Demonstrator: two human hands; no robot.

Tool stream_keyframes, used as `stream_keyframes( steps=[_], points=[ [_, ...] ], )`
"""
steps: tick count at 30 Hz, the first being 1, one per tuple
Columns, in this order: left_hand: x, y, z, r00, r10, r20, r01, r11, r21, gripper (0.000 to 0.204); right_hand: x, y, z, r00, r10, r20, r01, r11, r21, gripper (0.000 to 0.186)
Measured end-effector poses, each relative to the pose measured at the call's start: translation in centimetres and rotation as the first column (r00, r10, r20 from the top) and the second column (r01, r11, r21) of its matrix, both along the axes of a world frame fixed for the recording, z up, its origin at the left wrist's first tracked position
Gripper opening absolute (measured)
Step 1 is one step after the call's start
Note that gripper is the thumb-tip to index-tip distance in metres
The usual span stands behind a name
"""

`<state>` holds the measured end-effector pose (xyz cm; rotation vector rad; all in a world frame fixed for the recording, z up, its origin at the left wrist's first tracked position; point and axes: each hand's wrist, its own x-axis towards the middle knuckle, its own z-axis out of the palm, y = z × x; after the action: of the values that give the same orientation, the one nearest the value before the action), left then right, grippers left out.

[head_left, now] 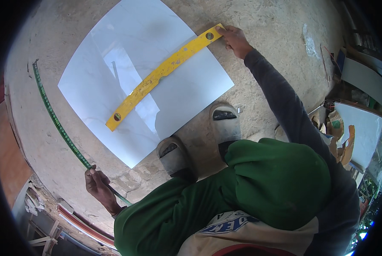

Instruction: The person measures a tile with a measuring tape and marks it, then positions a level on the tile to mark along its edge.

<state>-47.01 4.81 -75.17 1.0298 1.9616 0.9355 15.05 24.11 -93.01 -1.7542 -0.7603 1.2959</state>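
Observation:
A large glossy white tile with faint grey veining lies flat on the floor. Across it runs a long yellow spirit level, set at a slant from lower left to upper right. My right hand pinches the level's far right end, just beyond the tile's edge. On the left, my left hand is closed on a green measuring tape. The tape's blade stretches from that hand up along the floor, apart from the tile, and more of it shows below the hand. Its case is not visible.
My sandalled feet stand at the tile's near edge on the rough concrete floor. Crumpled clear plastic lies at the upper right. Leaning white panels and torn brown cardboard are on the right. A reddish-brown board stands far left.

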Motion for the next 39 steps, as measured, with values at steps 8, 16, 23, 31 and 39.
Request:
stream_keyframes(
  steps=[8,16,23,31,39],
  points=[
    [9.3,9.3,7.8,0.919,-0.346,0.188,0.371,0.92,-0.123,0.029,4.1,-1.1,3.7,0.973,-0.209,0.094,0.189,0.964,0.188,0.031],
    [16.5,18.3,4.7,0.342,-0.907,-0.246,0.883,0.4,-0.247,0.015,-2.7,-6.9,20.9,0.774,-0.106,0.624,-0.248,0.856,0.453,0.018],
    [24.3,20.1,3.2,-0.198,-0.892,-0.407,0.976,-0.143,-0.164,0.009,-12.9,-12.0,17.1,0.614,0.521,0.593,-0.755,0.607,0.248,0.026],
    [28.5,19.5,2.2,0.213,-0.855,-0.474,0.894,-0.026,0.448,0.018,-10.3,-21.1,12.9,0.778,0.431,0.457,-0.485,0.875,0.001,0.021],
    [21.3,19.0,-13.8,0.354,-0.767,-0.535,0.934,0.321,0.158,0.06,-5.6,-34.0,9.8,0.686,0.277,0.673,-0.297,0.951,-0.089,0.027]
  ],
)
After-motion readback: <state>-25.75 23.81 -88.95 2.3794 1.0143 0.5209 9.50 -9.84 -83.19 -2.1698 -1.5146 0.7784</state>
